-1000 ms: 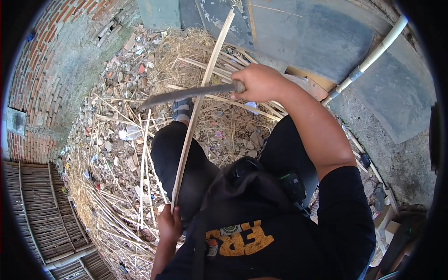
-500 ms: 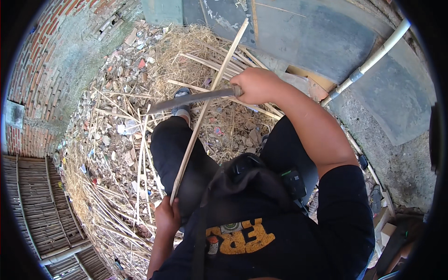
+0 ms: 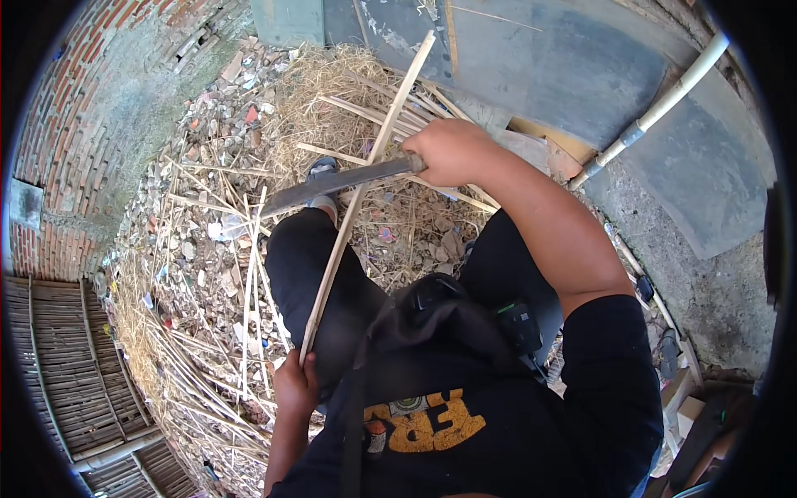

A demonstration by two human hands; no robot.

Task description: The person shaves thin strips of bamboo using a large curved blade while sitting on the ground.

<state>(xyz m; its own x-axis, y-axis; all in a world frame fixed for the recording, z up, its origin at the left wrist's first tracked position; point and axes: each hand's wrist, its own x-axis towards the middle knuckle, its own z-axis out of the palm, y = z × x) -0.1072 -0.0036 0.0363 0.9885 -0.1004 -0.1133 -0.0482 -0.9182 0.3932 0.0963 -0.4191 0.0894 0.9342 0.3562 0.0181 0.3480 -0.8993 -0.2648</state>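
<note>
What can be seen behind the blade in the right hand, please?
Behind the blade, the shod left foot shows above and below it, with rubble farther left; the part of the foot directly covered cannot be seen.

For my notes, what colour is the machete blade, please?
The machete blade is dull dark grey, clearest in the head view.

From the person's head, through the left of two side-by-side fisheye cameras, we look steeply down over shirt [image 3: 506, 415] and legs [image 3: 303, 261] to the ground [image 3: 187, 249]. The left hand [image 3: 295, 386] and right hand [image 3: 452, 153] are near us; the brick wall [image 3: 75, 141] and panels [image 3: 564, 75] stand farther off, bending toward our upright view's round rim.
</note>
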